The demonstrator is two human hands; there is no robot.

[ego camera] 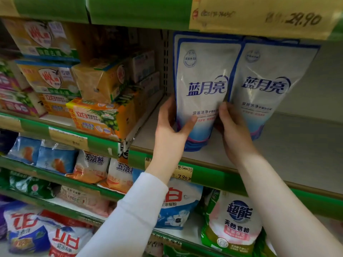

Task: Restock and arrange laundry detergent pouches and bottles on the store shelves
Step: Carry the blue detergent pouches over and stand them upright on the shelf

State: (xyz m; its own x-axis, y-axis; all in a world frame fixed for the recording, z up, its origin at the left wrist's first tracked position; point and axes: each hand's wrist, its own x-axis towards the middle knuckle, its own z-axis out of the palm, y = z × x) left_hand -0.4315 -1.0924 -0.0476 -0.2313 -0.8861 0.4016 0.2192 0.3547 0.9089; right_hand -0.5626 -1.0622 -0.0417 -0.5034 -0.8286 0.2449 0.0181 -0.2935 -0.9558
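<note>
Left pouch [202, 86]: glossy plastic film, white with a blue border, flat above and swollen below; stood upright on the pale smooth shelf [297, 145].
Right pouch [269, 80]: the same film, slightly wrinkled, set touching beside it.
Left hand [170, 130]: the left pouch is grasped at its lower left edge, with the thumb laid on the front.
Right hand [232, 130]: the same pouch is gripped at its lower right edge, between both pouches.

two white-and-blue detergent pouches [202, 89] [269, 86] stand upright, touching, on the shelf [297, 145].
</note>
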